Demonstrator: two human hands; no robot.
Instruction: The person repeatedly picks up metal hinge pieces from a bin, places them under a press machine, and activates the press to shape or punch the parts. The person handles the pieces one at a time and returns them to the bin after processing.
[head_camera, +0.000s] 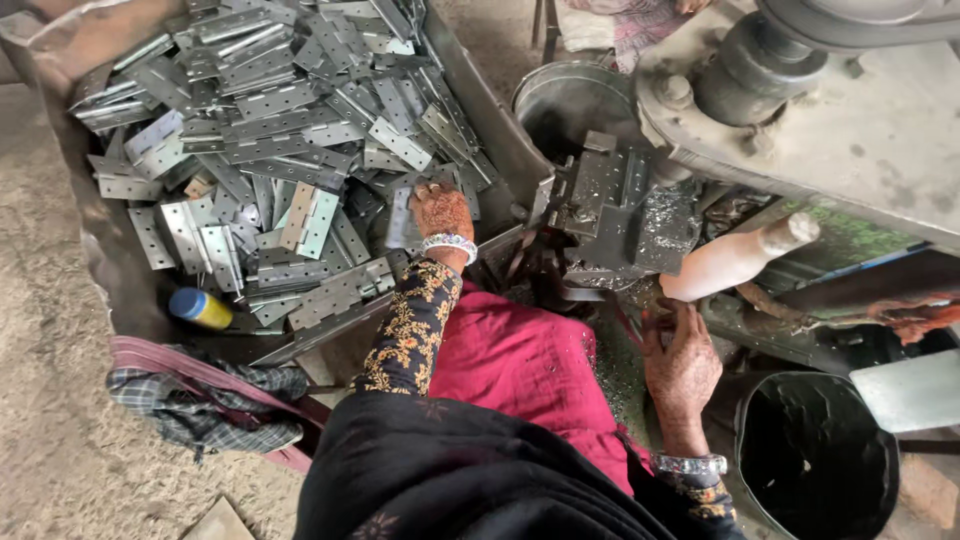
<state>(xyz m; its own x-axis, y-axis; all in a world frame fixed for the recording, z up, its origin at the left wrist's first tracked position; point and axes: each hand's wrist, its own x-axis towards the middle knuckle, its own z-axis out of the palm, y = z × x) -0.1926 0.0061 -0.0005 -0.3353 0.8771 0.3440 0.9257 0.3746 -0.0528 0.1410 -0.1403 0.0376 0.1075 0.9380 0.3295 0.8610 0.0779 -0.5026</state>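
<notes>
The left hand reached into the heap of flat grey metal hinge plates, fingers curled on one; its grip was unclear. The right hand rested, fingers loosely spread, below the pale wooden lever handle.

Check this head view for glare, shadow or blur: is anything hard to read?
Head view: soft, even daylight; the hinges catch mild glare, yet their holes stay sharp. The black bucket and the pail fall into shadow inside. Both the left hand and right hand look crisp, no motion blur. Edges bend slightly, wide-lens style.
</notes>
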